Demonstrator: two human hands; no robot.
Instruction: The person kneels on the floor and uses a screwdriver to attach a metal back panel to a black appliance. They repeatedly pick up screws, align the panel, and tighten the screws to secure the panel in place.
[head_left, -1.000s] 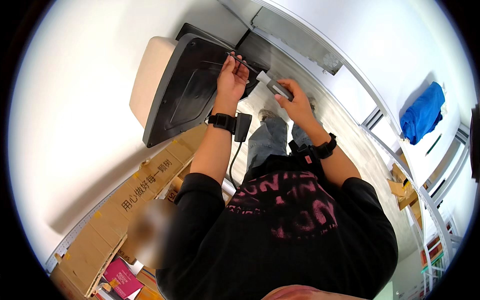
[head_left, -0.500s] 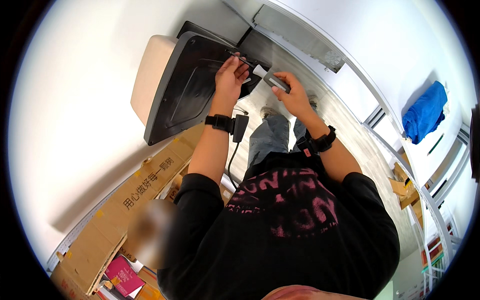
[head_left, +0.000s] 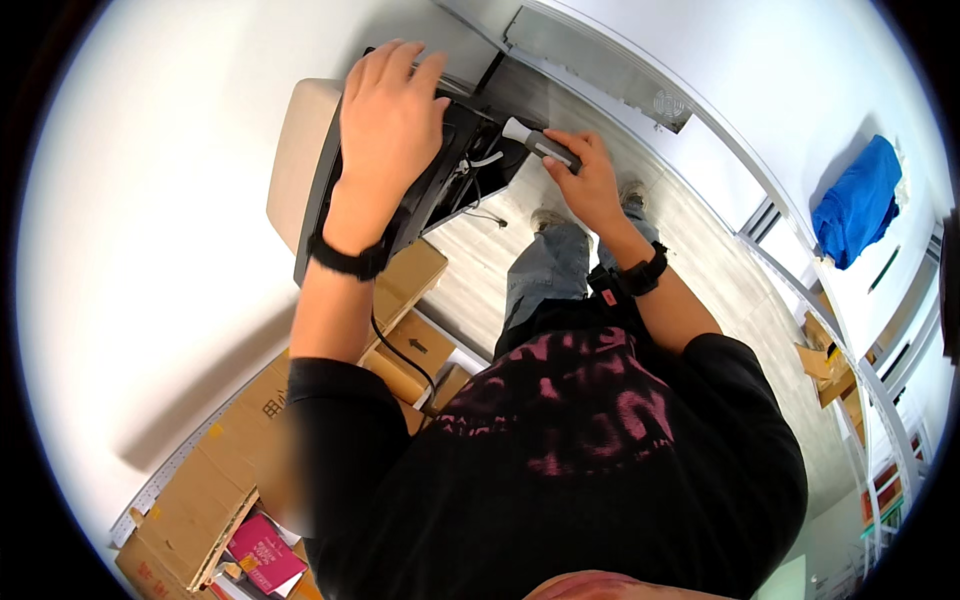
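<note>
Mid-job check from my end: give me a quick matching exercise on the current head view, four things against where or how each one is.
Things:
1. grey-handled tool
2. left hand
3. blue cloth
4. magenta booklet

Place or state:
A. in the open cardboard box at the picture's lower left
B. against the white surface at the picture's right
C. gripped in the right hand
D. back toward the camera, over the beige-and-black unit

Pairs: 1-C, 2-D, 3-B, 4-A
</note>
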